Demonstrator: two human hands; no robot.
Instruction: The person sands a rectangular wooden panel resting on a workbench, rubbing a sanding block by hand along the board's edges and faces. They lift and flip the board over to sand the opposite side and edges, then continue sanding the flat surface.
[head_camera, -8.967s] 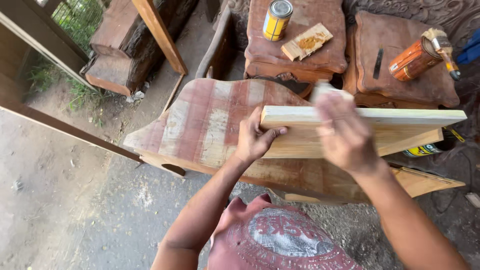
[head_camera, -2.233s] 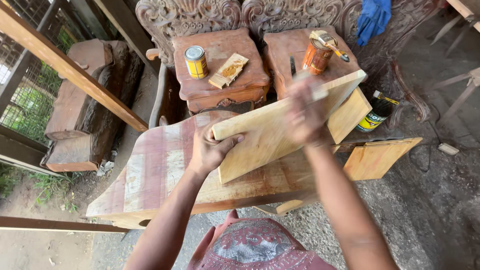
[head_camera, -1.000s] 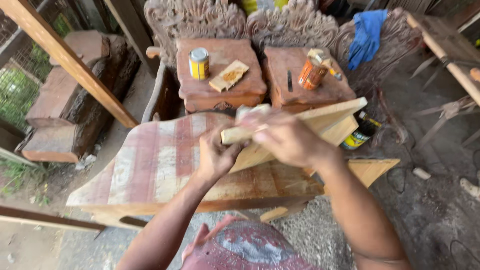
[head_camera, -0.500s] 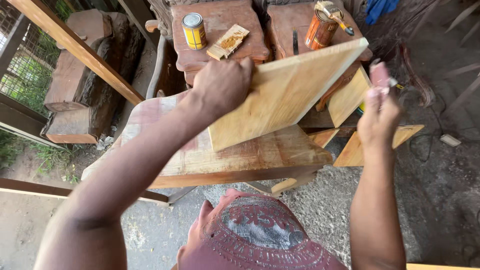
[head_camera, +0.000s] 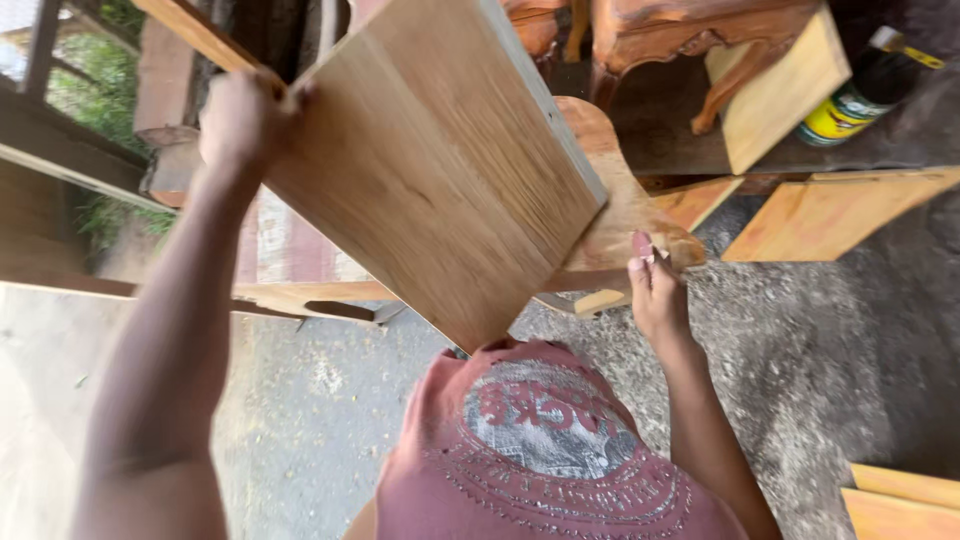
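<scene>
One pale wooden board (head_camera: 440, 170), smooth with fine straight grain, is raised and tilted. The left hand (head_camera: 240, 115) is clamped on its upper left edge. The right hand (head_camera: 655, 295), below the board's right corner, pinches one small sandpaper scrap (head_camera: 645, 245).

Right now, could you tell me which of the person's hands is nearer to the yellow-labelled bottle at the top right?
Right. The right hand hangs below and left of the bottle, apart from it. The left hand grips the board far across at the left.
</scene>
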